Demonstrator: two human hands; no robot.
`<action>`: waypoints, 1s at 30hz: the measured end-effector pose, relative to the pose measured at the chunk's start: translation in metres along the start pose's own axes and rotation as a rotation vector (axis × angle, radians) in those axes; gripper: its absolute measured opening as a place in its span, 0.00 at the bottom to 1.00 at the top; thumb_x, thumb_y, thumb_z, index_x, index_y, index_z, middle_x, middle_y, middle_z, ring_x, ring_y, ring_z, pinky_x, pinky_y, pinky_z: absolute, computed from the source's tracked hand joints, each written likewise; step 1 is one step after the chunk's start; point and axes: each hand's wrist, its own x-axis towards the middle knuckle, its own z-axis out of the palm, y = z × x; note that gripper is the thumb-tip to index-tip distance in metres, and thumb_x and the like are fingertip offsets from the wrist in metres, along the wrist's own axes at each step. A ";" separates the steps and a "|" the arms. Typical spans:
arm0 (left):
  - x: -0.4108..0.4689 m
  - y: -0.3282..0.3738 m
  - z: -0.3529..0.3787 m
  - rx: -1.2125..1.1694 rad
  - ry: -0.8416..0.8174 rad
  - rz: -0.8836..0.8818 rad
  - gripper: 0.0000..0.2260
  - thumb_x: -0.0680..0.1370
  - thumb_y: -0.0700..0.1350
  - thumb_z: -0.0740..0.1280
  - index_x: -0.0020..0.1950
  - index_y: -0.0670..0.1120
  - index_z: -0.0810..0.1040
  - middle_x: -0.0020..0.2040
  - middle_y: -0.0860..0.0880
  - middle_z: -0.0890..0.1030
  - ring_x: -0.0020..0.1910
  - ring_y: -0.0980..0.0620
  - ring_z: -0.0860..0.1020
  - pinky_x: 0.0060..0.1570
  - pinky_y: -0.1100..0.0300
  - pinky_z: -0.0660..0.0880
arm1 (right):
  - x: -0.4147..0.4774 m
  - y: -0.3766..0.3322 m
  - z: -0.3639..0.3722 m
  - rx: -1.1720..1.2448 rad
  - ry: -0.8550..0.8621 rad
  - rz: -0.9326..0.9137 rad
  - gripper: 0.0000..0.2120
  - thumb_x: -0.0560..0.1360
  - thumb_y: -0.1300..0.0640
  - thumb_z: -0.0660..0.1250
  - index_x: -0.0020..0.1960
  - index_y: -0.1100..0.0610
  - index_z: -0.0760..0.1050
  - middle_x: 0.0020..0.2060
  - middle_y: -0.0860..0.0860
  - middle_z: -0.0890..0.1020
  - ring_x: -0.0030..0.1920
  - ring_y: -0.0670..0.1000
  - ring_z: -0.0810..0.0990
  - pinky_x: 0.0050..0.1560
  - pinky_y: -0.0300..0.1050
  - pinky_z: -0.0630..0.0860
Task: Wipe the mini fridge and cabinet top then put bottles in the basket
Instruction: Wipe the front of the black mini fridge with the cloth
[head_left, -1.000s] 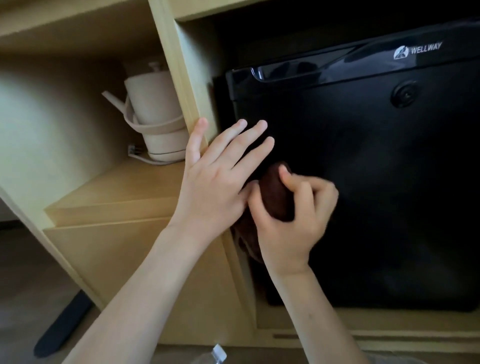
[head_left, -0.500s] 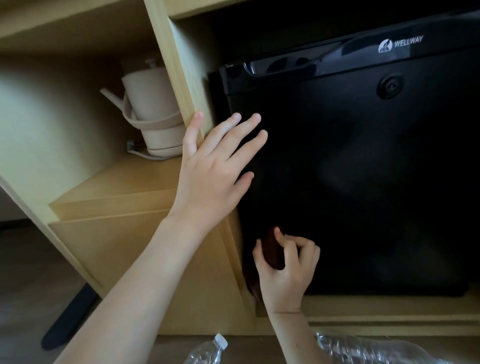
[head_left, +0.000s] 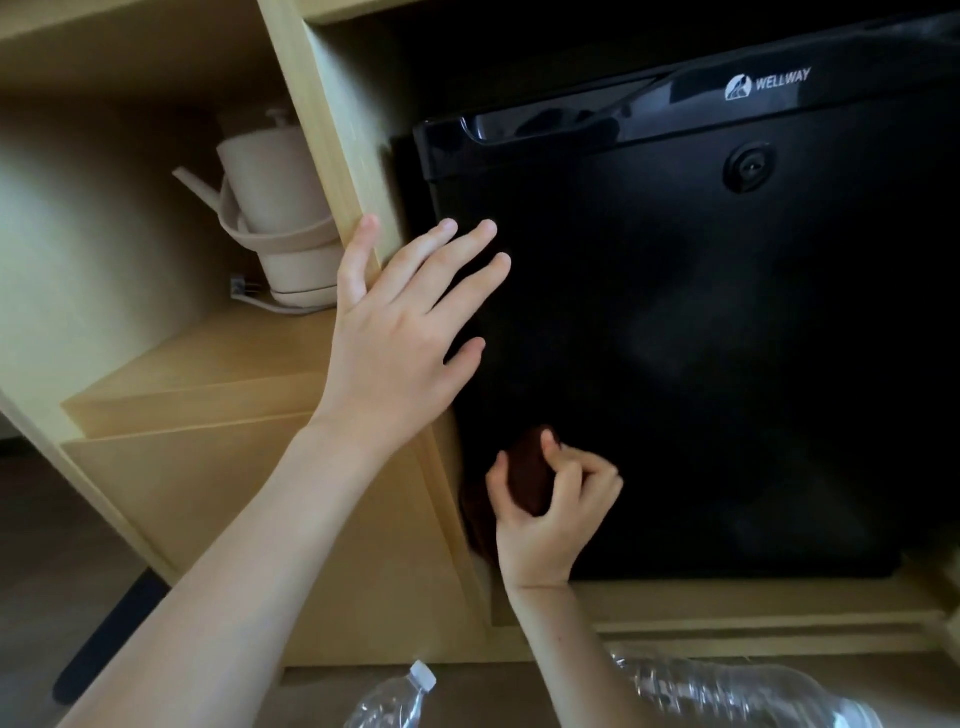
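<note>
A black mini fridge (head_left: 727, 364) with a "WELLWAY" logo fills the right of the view, set inside a light wooden cabinet (head_left: 332, 156). My right hand (head_left: 550, 509) is shut on a dark brown cloth (head_left: 527, 475), pressed against the lower left corner of the fridge door. My left hand (head_left: 400, 332) is open, fingers spread flat on the door's left edge, thumb resting on the wooden divider. Two clear plastic bottles lie on the floor at the bottom edge: one with a white cap (head_left: 389, 701) and a larger one (head_left: 737, 696).
A beige electric kettle (head_left: 280, 218) stands on its base on the wooden shelf (head_left: 218, 358) left of the divider. A dark bar (head_left: 104, 644) lies on the floor at lower left. The fridge has a round lock (head_left: 750, 167) near its top.
My right hand has slid the cloth down the fridge door's left side from mid-height to the bottom corner. My left hand stays on the door edge. The bottles have come into view.
</note>
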 end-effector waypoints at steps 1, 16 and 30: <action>0.000 0.001 -0.001 -0.003 -0.010 -0.002 0.26 0.74 0.48 0.71 0.72 0.51 0.73 0.75 0.51 0.70 0.74 0.49 0.67 0.77 0.44 0.42 | -0.011 0.003 -0.004 -0.009 -0.032 0.054 0.18 0.71 0.53 0.77 0.55 0.57 0.75 0.45 0.59 0.77 0.45 0.55 0.74 0.46 0.47 0.75; 0.017 0.030 0.008 -0.171 -0.119 0.058 0.31 0.74 0.46 0.72 0.76 0.45 0.67 0.77 0.47 0.66 0.78 0.44 0.58 0.77 0.46 0.55 | 0.042 -0.021 0.003 0.076 0.062 0.081 0.18 0.71 0.51 0.77 0.55 0.58 0.77 0.46 0.56 0.74 0.47 0.53 0.73 0.50 0.45 0.74; 0.014 0.028 0.014 -0.218 -0.103 0.050 0.30 0.75 0.47 0.70 0.76 0.45 0.67 0.77 0.47 0.66 0.78 0.44 0.58 0.76 0.44 0.60 | 0.002 -0.004 -0.041 0.296 0.056 0.413 0.17 0.71 0.52 0.77 0.57 0.52 0.76 0.52 0.49 0.72 0.55 0.49 0.77 0.56 0.36 0.76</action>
